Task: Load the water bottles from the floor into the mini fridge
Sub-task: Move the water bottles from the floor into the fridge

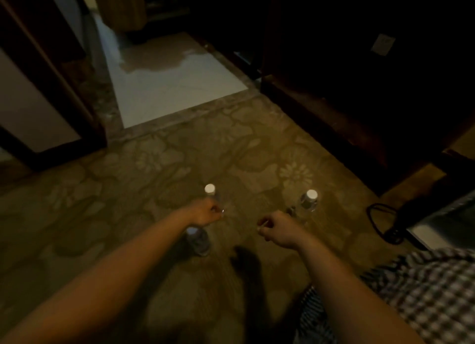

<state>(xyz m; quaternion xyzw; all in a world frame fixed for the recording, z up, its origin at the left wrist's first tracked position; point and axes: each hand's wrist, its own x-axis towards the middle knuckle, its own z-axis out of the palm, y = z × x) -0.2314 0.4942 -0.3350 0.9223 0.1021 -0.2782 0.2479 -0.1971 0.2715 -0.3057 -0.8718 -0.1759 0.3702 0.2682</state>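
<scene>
Above the patterned carpet floor [123, 215], left hand [205, 213] and right hand [276, 229] curl beside clear white-capped plastic water bottles [309, 202]; grip indeterminable. Pick-up step: grasp one.
</scene>
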